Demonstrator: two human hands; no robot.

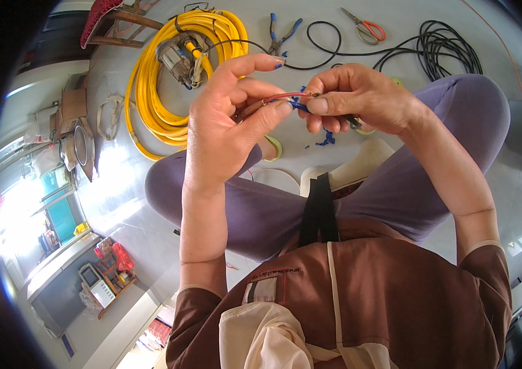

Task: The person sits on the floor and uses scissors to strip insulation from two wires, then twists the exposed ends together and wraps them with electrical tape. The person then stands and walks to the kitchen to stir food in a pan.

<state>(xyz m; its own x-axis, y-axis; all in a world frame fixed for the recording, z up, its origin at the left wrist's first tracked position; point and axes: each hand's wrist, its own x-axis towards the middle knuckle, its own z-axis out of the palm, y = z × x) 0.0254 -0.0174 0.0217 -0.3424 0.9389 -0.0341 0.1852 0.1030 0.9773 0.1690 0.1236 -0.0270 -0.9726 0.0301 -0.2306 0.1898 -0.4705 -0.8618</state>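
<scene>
Both hands are raised over my lap, fingertips close together. My left hand [238, 110] pinches a red wire [291, 95] and a blue-covered wire [298, 106] between thumb and fingers, its index finger lifted with a scrap of blue on the tip. The other ends lie between the thumb and fingers of my right hand [357, 99], where a short dark, bare-looking tip shows. A dark cable end [353, 122] sticks out below the right fingers. Blue tape scraps [327, 137] lie on the floor beneath. How the wires are joined is hidden by the fingers.
Beyond the hands lie blue-handled pliers [277, 44], scissors with orange-and-grey handles [366, 28] and a coiled black cable [445, 50]. A coiled yellow hose [148, 92] surrounds a metal pump-like device [175, 60] at the upper left. A wooden chair [134, 18] stands behind the hose.
</scene>
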